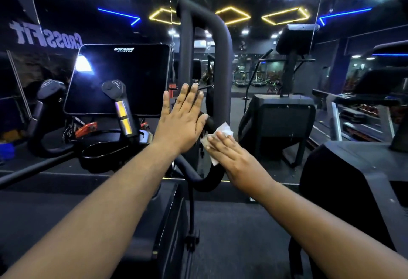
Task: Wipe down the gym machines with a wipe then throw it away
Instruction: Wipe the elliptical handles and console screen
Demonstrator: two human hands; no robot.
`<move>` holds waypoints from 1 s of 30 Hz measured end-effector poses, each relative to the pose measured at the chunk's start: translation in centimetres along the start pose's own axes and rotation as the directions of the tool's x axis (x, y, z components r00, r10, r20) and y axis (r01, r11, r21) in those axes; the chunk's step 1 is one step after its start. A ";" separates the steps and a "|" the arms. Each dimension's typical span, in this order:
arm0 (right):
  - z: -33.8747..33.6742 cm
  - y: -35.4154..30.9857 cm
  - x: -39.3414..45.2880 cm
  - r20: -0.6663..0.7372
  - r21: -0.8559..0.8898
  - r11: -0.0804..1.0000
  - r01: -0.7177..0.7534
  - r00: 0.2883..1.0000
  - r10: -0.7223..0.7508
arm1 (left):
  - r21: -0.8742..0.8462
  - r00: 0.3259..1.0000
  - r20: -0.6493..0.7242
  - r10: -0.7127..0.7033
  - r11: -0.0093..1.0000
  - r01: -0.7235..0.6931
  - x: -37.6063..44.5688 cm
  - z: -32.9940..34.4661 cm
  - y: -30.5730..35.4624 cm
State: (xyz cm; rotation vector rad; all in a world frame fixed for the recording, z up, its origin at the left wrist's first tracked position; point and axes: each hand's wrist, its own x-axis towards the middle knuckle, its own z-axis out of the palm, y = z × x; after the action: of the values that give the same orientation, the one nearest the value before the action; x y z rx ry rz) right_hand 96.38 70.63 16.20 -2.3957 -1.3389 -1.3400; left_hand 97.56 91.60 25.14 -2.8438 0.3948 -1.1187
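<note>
A black padded handlebar loop (221, 42) of a gym machine rises in the centre of the view. My right hand (234, 157) presses a white wipe (223, 132) against the lower curve of that bar; the wipe shows above and left of my fingers. My left hand (181, 117) is held flat with fingers together and upright, palm against the bar's left upright, holding nothing. The machine's dark console screen (119, 78) stands to the left, with two black grip handles (114, 93) in front of it.
A cup holder tray (103, 150) sits below the console. A mirror wall (265, 42) lies straight ahead, reflecting other machines. A second black machine (353, 179) stands at the right. Dark floor (231, 234) runs between them.
</note>
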 end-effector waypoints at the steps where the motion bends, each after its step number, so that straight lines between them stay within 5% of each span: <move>1: 0.1 -0.3 -0.7 0.023 -0.013 1.000 0.017 1.000 -0.017 | -0.006 1.000 0.010 0.017 1.000 -0.017 -0.4 0.0 0.1; 6: -2.7 -0.1 -1.2 0.054 -0.023 0.990 0.142 0.989 -0.141 | 0.043 0.990 0.001 0.138 0.989 -0.138 -2.5 0.9 0.0; 10: -4.5 2.6 3.5 -0.118 -0.015 0.995 -0.099 0.988 0.097 | 0.014 0.990 -0.041 0.138 0.990 -0.138 -2.9 1.2 0.0; 16: -0.7 -0.9 0.2 -0.042 0.101 0.983 -0.156 0.986 0.161 | 0.028 0.992 0.024 0.123 0.992 -0.124 -3.5 0.9 0.6; 22: -1.5 -2.4 -2.5 0.063 0.080 0.996 -0.048 0.997 0.043 | 0.068 0.984 0.084 0.159 0.984 -0.165 -3.6 0.1 0.0; 28: -8.2 2.8 7.5 -0.227 0.092 0.965 -0.246 0.938 0.261 | 0.099 0.985 0.102 0.138 0.984 -0.148 -0.4 -1.1 -0.8; 30: -9.3 5.4 11.7 -0.221 0.016 0.967 -0.256 0.942 0.253 | 0.119 0.974 0.142 0.176 0.974 -0.194 0.7 -1.4 -1.5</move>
State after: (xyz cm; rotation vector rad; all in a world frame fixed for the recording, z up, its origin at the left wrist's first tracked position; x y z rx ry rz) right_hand 97.00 70.70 32.10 -2.2495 -0.9301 -1.4890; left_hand 97.48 92.91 26.87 -2.6810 0.5425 -0.8844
